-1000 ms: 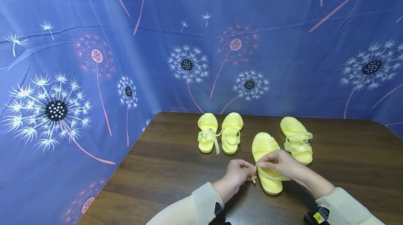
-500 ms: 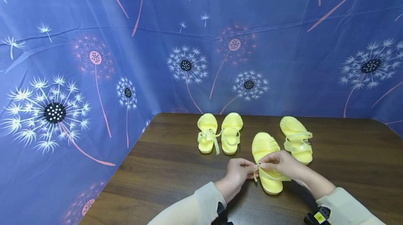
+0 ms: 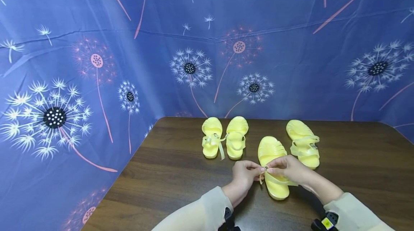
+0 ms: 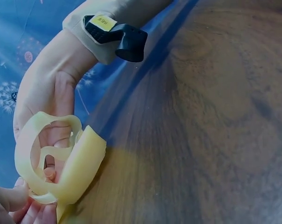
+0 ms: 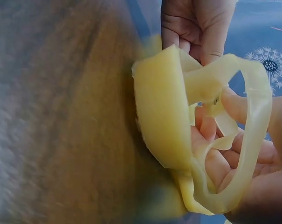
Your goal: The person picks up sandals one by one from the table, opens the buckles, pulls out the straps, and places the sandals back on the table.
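Observation:
A yellow jelly sandal (image 3: 271, 147) lies sole down on the table, toe away from me, between my hands. My left hand (image 3: 243, 180) pinches the end of a strap at the sandal's left side. There, my right hand (image 3: 292, 169) reaches across and pinches the strap at its small metal buckle (image 5: 216, 100) between thumb and fingers. The fingertips of both hands almost meet. In the left wrist view, the sandal's heel (image 4: 85, 165) faces the camera with the ankle strap (image 4: 26, 158) looping out beside it. Part of the strap is hidden behind the fingers.
Another yellow sandal (image 3: 300, 132) lies just right of the held one. Two smaller yellow sandals (image 3: 211, 126) lie side by side farther back on the left. A blue dandelion-print cloth (image 3: 200, 15) hangs behind the brown wooden table (image 3: 168, 173).
The loose strap end by my left fingers has turned from flat to edge-on. Left fingers shifted slightly closer to the buckle; the right hand keeps its hold. The sandals stay in place.

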### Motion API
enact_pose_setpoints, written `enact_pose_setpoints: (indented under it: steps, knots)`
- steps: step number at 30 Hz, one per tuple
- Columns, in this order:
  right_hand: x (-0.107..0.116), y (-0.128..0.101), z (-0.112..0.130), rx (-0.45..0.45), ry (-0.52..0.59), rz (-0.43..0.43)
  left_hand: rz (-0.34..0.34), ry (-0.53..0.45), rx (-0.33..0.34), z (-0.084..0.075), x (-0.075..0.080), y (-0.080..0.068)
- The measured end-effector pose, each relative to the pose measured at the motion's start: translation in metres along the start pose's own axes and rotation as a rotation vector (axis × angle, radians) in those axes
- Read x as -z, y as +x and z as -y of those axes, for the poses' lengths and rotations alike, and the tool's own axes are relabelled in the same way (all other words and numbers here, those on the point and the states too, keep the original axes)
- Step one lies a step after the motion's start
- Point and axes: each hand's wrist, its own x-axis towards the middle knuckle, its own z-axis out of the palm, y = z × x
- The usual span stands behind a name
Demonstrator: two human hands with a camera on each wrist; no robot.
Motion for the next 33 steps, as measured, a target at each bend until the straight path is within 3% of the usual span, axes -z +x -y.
enact_pose_setpoints:
  steps: [6,13,22,33]
  knots:
    - [-0.0036,-0.0006,0.0012,-0.017,-0.011,-0.039,0.006,-0.016,0.091,-0.0032,-0.0006,-0.0034]
    - [-0.0041,-0.0016,0.0011,-0.042,-0.005,-0.049,0.019,-0.063,0.145,-0.0046,-0.0006,-0.0071]
    - [-0.0045,-0.0027,-0.0012,-0.036,-0.006,-0.056,0.066,-0.056,0.118,-0.0014,0.0040,-0.0062]
    - [-0.0007,-0.0036,-0.0057,-0.034,0.026,-0.005,0.017,-0.052,0.117,-0.0037,0.0014,-0.0053]
